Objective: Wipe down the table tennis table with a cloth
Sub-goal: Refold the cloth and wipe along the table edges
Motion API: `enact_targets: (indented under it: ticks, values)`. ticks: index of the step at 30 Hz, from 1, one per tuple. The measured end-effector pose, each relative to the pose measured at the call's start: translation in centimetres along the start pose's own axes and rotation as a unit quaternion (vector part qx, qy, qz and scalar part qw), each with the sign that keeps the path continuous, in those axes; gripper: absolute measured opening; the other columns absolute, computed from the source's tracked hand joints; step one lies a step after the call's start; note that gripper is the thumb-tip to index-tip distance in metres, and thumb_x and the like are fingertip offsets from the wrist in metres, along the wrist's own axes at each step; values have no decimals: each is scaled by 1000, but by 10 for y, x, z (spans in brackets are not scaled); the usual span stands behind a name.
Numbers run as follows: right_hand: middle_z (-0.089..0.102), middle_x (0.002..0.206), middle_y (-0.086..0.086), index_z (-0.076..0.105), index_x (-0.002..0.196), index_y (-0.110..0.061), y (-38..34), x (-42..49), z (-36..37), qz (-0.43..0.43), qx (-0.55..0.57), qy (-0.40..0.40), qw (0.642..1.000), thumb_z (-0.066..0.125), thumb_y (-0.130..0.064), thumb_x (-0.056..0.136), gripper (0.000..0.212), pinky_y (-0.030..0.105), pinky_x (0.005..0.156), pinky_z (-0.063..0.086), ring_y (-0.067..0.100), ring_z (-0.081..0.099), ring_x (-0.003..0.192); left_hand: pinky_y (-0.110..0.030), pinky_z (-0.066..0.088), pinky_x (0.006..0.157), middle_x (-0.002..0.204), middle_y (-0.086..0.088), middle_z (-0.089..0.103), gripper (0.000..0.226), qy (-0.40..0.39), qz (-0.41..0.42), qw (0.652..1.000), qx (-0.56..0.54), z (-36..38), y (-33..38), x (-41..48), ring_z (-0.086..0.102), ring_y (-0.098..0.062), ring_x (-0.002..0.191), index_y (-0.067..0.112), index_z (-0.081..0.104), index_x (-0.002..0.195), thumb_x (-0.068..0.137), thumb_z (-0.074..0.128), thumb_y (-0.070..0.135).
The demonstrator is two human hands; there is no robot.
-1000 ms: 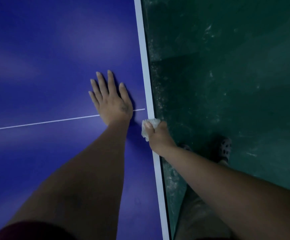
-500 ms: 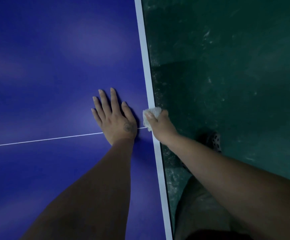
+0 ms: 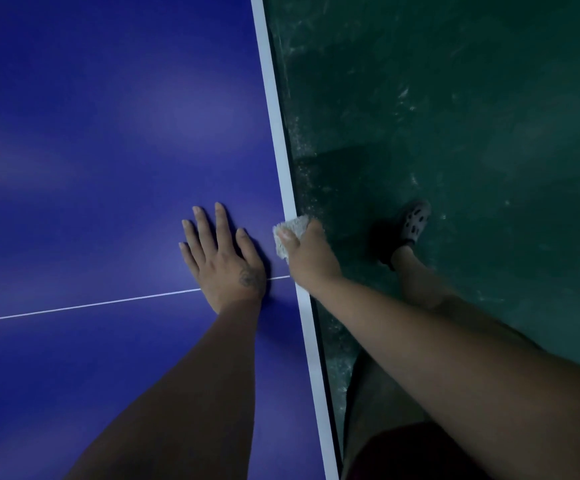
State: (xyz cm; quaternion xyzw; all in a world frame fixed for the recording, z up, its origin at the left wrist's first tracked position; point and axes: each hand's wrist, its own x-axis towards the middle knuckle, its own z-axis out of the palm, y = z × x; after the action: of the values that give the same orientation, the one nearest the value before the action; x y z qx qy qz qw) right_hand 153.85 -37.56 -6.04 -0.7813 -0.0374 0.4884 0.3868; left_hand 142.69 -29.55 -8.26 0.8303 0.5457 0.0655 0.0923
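The blue table tennis table [image 3: 108,133] fills the left of the view, with a white border stripe along its right edge and a thin white centre line crossing it. My left hand [image 3: 224,261] lies flat on the blue top, fingers spread, just over the centre line. My right hand [image 3: 307,254] is closed on a small whitish cloth [image 3: 290,228] and presses it on the white border stripe at the table's edge, right beside my left hand. Most of the cloth is hidden under my fingers.
A dark green, dusty floor [image 3: 472,116] lies to the right of the table. My leg and a grey clog-style shoe [image 3: 415,221] stand on the floor close to the table edge.
My right hand with the cloth has slid forward along the white border, past the centre line. My left hand has stayed flat on the top. My foot has stepped forward.
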Motion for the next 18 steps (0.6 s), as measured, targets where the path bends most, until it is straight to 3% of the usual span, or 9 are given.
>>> enact_targets:
  ticks: [5, 7, 9, 12, 15, 18]
  values:
    - [51, 148, 13, 38, 146, -10, -1, -2, 3, 33, 22, -21, 999, 50, -45, 112, 50, 31, 91, 36, 32, 58, 122, -54, 10, 135, 180, -7, 24, 60, 10, 2, 1000, 1, 1, 2, 1, 16, -31, 168, 24, 38, 169, 111, 38, 38]
    - [54, 145, 14, 38, 142, -9, -20, 16, -2, 51, 19, -33, 998, 50, -47, 112, 49, 32, 89, 36, 30, 57, 113, -54, 11, 135, 180, -7, 24, 59, 9, 3, 1000, 5, 1, 1, 2, 16, -31, 168, 24, 38, 169, 112, 38, 38]
    - [54, 146, 16, 40, 143, -8, -46, 41, -9, 63, 17, -42, 997, 49, -47, 112, 51, 31, 88, 39, 33, 61, 116, -55, 12, 135, 180, -6, 24, 59, 11, 9, 1000, 11, 2, 0, 3, 17, -31, 168, 23, 38, 169, 112, 37, 37]
    - [57, 146, 15, 51, 131, -13, -88, 81, -21, 74, 41, -36, 996, 52, -45, 112, 37, 24, 79, 41, 28, 67, 110, -56, 15, 135, 180, -6, 24, 58, 10, 8, 1000, 18, 2, 2, 3, 16, -30, 168, 22, 38, 169, 113, 37, 36]
    - [50, 153, 16, 37, 151, -6, -118, 111, -24, 79, 31, -40, 996, 52, -47, 111, 60, 36, 87, 39, 36, 59, 130, -58, 17, 134, 179, -8, 27, 57, 7, 3, 1000, 13, 1, 4, 2, 18, -31, 168, 19, 41, 168, 112, 40, 33]
    - [51, 151, 15, 37, 150, -7, -131, 125, -21, 69, 30, -25, 997, 51, -49, 110, 59, 37, 86, 37, 37, 59, 129, -61, 22, 132, 174, -10, 37, 53, 17, -5, 999, -36, -3, 12, 15, 26, -32, 165, 12, 51, 161, 108, 50, 22]
